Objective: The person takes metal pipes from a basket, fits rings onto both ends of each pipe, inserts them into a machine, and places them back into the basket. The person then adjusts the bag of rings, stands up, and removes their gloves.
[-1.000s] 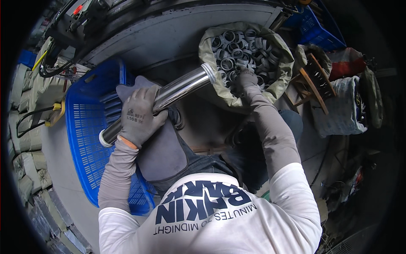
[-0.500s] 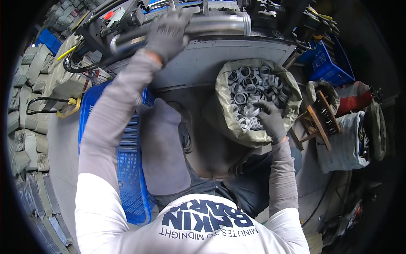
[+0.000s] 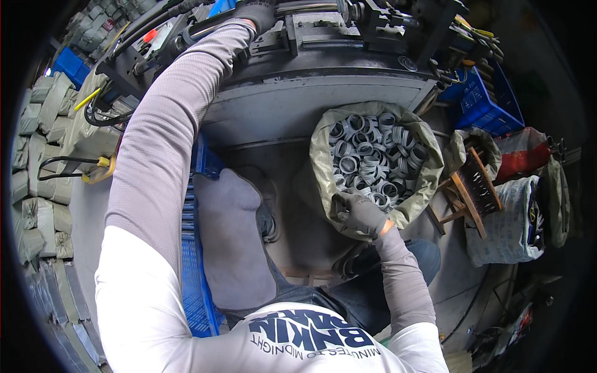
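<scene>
My left hand (image 3: 257, 15), in a dark grey glove, is at the top edge by the machine. It looks closed around a shiny metal tube (image 3: 305, 7); the frame edge cuts off part of the hand. My right hand (image 3: 362, 214), gloved alike, is over the near side of an open woven sack (image 3: 325, 137). Its fingers are curled and point left; whatever they hold, if anything, is hidden. Many light grey rings (image 3: 367, 163) lie jumbled inside the sack, just beyond that hand.
The machine bench (image 3: 311, 93) spans the far side. Blue crates stand at left (image 3: 198, 280) and far right (image 3: 488, 102). A wooden stool (image 3: 469, 193) lies tilted by a white sack (image 3: 504, 224). Wrapped bundles (image 3: 46, 168) pile up at far left. A grey pad (image 3: 233, 248) covers my left leg.
My left hand has moved up and away from me onto the machine, along with the metal tube. My right hand has drawn back left and nearer, from over the rings to the sack's near rim.
</scene>
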The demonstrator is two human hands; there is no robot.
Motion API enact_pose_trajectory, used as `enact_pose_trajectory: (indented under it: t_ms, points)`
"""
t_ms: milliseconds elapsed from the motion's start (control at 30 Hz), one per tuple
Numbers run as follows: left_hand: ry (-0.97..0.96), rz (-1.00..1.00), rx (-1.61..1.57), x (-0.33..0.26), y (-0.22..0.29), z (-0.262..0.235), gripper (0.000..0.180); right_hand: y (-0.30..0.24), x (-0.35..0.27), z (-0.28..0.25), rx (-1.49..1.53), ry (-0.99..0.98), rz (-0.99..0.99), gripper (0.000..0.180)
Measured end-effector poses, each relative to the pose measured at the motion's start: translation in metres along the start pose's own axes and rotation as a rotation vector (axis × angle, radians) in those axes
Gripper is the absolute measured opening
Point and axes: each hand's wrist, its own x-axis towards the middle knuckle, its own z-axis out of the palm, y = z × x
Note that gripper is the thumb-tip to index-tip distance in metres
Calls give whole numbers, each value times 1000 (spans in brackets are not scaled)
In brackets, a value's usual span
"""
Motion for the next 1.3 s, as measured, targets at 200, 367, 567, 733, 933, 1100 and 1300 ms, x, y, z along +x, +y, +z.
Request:
enact_pose_trajectory:
  t_ms: [200,367,567,733,933,1100,1300]
  points:
    - [181,210,186,-9,-64,58,64,6,19,20,-105,49,-32,60]
    - [411,375,-42,-175,-73,22,56,11,23,30,-98,103,-60,58]
    - [55,-27,-55,-382,-241,69,44,24,21,20,142,344,-6,56]
    - [-575,-413,205,-586,-335,189,34,9,2,1,533,579,92,45]
    - [-924,-273,107,-701,-290,319,35,-25,-32,4,500,592,178,45]
    - [-504,-441,99,-781,-250,381,23,-63,-35,17,525,609,191,45]
    - [-850,-529,19,-806,-226,370,24,-76,-29,10,-76,599,-70,36]
